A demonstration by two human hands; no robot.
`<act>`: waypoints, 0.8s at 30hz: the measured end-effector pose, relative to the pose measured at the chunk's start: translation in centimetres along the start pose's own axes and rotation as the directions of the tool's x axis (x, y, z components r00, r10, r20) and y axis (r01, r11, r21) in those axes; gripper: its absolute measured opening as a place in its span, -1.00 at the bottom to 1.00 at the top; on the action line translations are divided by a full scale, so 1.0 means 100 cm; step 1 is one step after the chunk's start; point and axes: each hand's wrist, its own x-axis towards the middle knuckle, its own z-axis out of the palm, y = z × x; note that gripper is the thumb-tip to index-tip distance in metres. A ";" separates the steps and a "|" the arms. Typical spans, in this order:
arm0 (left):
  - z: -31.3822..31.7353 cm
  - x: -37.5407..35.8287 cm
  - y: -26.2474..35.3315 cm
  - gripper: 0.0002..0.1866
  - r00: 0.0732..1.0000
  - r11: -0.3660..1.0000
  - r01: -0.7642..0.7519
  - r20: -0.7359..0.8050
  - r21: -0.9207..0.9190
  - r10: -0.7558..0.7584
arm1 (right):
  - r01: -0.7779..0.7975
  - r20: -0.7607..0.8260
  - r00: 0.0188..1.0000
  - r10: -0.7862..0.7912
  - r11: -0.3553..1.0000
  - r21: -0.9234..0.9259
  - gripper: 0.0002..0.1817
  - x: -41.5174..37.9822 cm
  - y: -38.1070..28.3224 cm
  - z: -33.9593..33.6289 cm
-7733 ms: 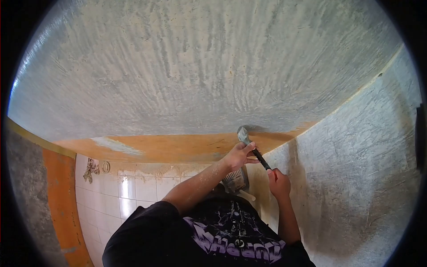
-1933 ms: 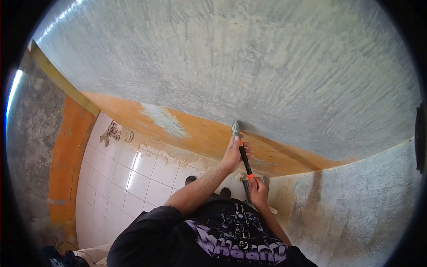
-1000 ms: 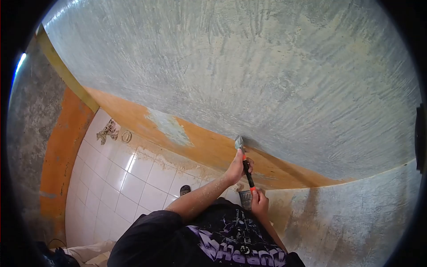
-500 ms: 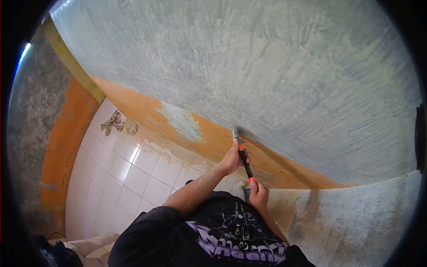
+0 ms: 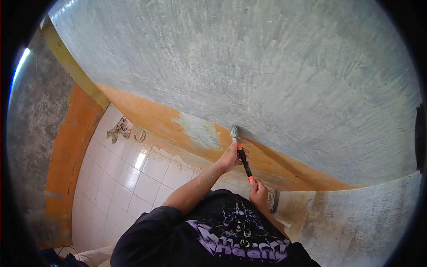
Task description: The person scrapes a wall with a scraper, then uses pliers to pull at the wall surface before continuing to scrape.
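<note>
A scraper (image 5: pixel 243 161) with a black handle and orange bands points up at the ceiling. Its metal blade (image 5: pixel 234 132) touches the edge where the orange paint strip (image 5: pixel 155 120) meets the scraped grey ceiling (image 5: pixel 249 66). My left hand (image 5: pixel 229 158) grips the handle just below the blade, arm stretched up from the lower left. My right hand (image 5: pixel 258 192) is closed around the bottom end of the handle. My black printed shirt (image 5: pixel 213 236) fills the bottom of the view.
A white tiled wall (image 5: pixel 129 182) lies below the orange strip, with a small ring fitting (image 5: pixel 139 135) and a rough patch (image 5: pixel 119 129) on it. A grey plastered wall (image 5: pixel 356 222) stands at the right. A flat grey object (image 5: pixel 274 200) shows behind my right hand.
The view has turned slightly, sliding the tiled wall and bare patch rightwards. Both hands keep their grip on the scraper, with the blade still at the orange strip's edge.
</note>
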 end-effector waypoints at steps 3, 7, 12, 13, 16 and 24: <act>-0.015 -0.009 0.018 -0.40 0.992 0.994 -0.036 -0.119 0.100 0.048 | -0.023 0.007 1.000 0.023 1.000 -0.004 -0.61 0.002 -0.018 0.019; -0.042 -0.014 0.032 -0.44 0.996 0.955 -0.049 -0.057 0.291 0.069 | -0.062 -0.010 0.998 0.062 0.998 0.013 -0.62 -0.008 -0.028 0.042; -0.047 -0.012 0.037 -0.47 0.999 0.957 0.008 -0.042 0.292 0.005 | -0.178 0.017 0.984 0.179 0.964 0.199 -0.63 -0.015 -0.011 0.060; -0.047 -0.012 0.037 -0.47 1.000 0.961 0.016 -0.026 0.275 -0.010 | -0.151 0.005 0.988 0.153 0.970 0.189 -0.62 -0.014 -0.008 0.058; -0.045 -0.011 0.036 -0.45 0.999 0.965 0.033 0.022 0.259 -0.040 | -0.120 -0.018 0.992 0.124 0.981 0.153 -0.62 -0.015 -0.007 0.047; -0.058 -0.017 0.047 -0.45 0.999 0.977 0.028 -0.029 0.210 -0.022 | -0.033 -0.068 0.997 0.032 0.999 -0.022 -0.64 -0.004 -0.040 0.047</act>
